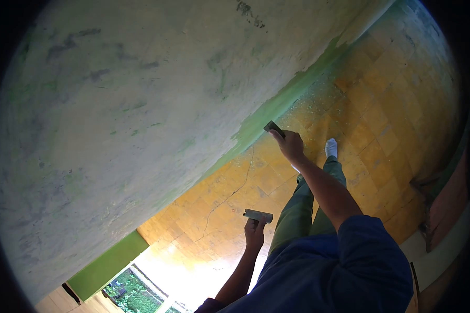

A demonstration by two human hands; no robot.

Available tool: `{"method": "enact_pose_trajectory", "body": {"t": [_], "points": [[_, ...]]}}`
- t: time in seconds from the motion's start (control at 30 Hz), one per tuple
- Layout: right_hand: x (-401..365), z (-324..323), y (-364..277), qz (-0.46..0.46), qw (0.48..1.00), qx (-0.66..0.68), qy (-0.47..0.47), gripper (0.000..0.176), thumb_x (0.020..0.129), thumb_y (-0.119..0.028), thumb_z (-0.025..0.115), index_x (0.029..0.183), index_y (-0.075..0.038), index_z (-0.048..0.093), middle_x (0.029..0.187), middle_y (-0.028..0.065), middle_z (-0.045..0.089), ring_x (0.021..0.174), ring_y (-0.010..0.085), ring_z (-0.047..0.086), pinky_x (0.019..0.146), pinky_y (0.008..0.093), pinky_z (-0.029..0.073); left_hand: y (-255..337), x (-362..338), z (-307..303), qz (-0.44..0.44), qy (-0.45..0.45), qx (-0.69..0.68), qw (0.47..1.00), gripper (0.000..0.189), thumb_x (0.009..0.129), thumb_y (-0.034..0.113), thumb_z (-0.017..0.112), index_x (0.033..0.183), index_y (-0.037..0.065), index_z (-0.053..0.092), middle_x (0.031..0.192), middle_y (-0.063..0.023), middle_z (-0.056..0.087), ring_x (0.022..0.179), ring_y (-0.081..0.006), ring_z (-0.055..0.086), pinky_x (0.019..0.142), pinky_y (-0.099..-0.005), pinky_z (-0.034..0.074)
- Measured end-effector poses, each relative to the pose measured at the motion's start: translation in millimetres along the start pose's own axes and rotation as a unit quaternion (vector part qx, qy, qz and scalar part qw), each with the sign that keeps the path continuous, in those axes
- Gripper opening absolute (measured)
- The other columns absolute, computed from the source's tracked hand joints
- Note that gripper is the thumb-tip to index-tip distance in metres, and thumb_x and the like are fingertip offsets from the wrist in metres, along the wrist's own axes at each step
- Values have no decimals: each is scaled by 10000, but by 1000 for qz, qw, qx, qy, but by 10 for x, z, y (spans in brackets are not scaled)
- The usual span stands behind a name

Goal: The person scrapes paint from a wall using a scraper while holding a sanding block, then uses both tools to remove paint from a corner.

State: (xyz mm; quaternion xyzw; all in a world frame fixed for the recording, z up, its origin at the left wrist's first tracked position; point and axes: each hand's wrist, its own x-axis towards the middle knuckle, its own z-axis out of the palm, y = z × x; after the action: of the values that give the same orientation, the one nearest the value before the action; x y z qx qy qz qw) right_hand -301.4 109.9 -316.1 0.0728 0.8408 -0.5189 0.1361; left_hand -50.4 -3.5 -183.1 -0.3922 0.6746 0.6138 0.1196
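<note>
My right hand (291, 146) is closed around a dark, flat putty scraper (274, 129), its blade pointing up and left near the foot of the wall (125, 130). Lower in view, my left hand (254, 233) grips a second, greyish putty scraper (258, 216), held crosswise above the floor. Pale filler coats most of the wall, with greenish and dark patches showing through. Along its bottom runs a bare green strip (269, 112) with an uneven upper edge. Neither scraper clearly touches the wall.
Worn yellow-orange tiles (371, 125) cover the floor, with a long crack and pale specks near the wall. My white-socked foot (331, 147) stands on them. A green wall end (107, 266) borders a bright opening at lower left. Dark-legged furniture (444, 203) stands at right.
</note>
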Motion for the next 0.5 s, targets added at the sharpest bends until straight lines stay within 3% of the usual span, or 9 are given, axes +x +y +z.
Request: {"method": "enact_pose_trajectory", "body": {"t": [0.07, 0.17, 0.3, 0.4, 0.5], "points": [[32, 55, 12, -3, 1000, -16, -16, 587, 810, -575, 521, 665, -18, 632, 532, 136, 568, 506, 307, 578, 494, 375, 442, 15, 6, 13, -5, 4, -15, 1000, 172, 877, 120, 571, 958, -31, 562, 883, -89, 628, 817, -128, 586, 739, -256, 454], [216, 7, -466, -14, 1000, 9, -17, 569, 814, -564, 526, 682, -23, 644, 538, 137, 575, 509, 308, 584, 487, 374, 441, 29, -15, 19, -10, -5, 19, 1000, 172, 877, 125, 572, 946, -32, 556, 871, -84, 623, 814, -124, 581, 741, -255, 451], [70, -26, -416, -26, 999, 48, 3, 574, 813, -567, 523, 685, -22, 648, 536, 139, 573, 504, 313, 583, 479, 377, 437, 6, 3, 41, -9, 1, 9, 1000, 181, 877, 128, 572, 949, -37, 558, 877, -88, 625, 820, -125, 583, 737, -259, 456], [-49, -1, -93, 19, 999, 5, -26, 574, 817, -567, 519, 685, -24, 650, 539, 137, 574, 510, 310, 585, 486, 374, 440, -30, -1, 32, -2, 1, -8, 1000, 184, 879, 130, 568, 955, -38, 561, 881, -90, 626, 821, -126, 584, 734, -260, 458], [-83, 67, -76, -7, 1000, 25, 6, 575, 828, -521, 538, 611, 9, 584, 480, 136, 507, 427, 263, 505, 450, 369, 386, -25, 1, 17, -2, 7, -12, 1000, 179, 880, 130, 566, 954, -33, 560, 875, -88, 624, 820, -125, 583, 731, -259, 458]]}}
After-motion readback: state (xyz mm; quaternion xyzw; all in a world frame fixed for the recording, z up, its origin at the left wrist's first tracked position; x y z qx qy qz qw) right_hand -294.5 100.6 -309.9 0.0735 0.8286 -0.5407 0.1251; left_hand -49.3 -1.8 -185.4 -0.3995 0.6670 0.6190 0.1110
